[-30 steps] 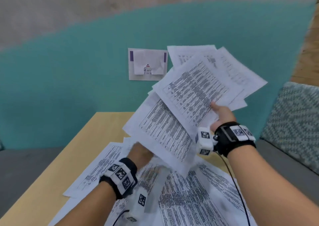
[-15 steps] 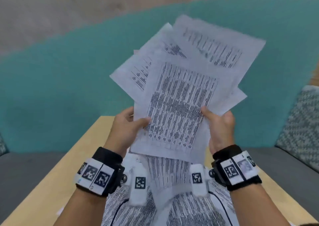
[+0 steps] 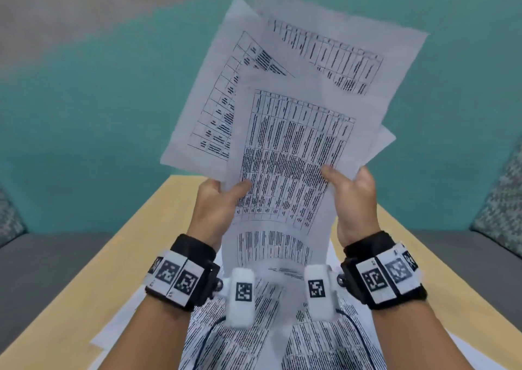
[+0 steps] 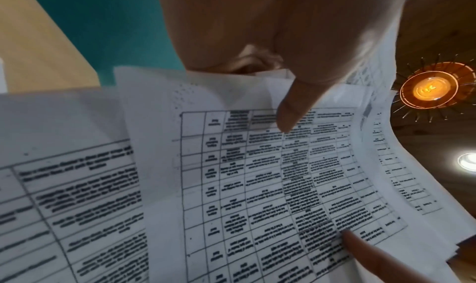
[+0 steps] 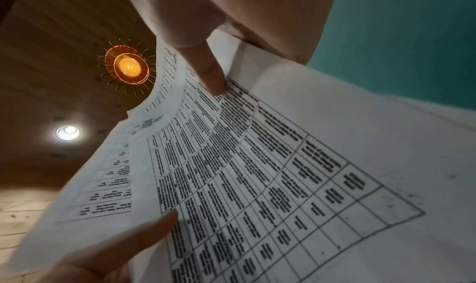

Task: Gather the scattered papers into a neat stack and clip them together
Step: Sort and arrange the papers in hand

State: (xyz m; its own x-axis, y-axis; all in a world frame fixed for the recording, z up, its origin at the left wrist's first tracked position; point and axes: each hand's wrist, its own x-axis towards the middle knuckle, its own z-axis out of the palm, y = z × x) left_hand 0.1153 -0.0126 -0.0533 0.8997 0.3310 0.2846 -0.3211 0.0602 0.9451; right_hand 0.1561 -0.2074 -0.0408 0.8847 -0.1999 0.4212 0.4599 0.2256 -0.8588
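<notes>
A fanned bunch of white printed papers [image 3: 293, 132] is held upright above the wooden table [image 3: 118, 259]. My left hand [image 3: 217, 200] grips its lower left edge, thumb on the front sheet. My right hand [image 3: 353, 194] grips the lower right edge the same way. The sheets are uneven, with corners sticking out at different angles. In the left wrist view my thumb [image 4: 293, 108] presses on the gridded front page [image 4: 270, 175]. In the right wrist view my thumb [image 5: 211, 71] lies on the same papers [image 5: 257, 165]. More printed sheets [image 3: 324, 341] lie spread on the table beneath my wrists. No clip is in view.
A teal wall [image 3: 84, 115] stands behind the table. Grey seating [image 3: 42, 256] flanks the table on both sides, with a patterned cushion [image 3: 502, 208] at the right. A lit ceiling lamp [image 5: 127, 66] shows in the wrist views.
My left hand rose from the table sheets and took hold of the bunch's left edge. Both hands turned the papers upright and lifted them closer to the camera.
</notes>
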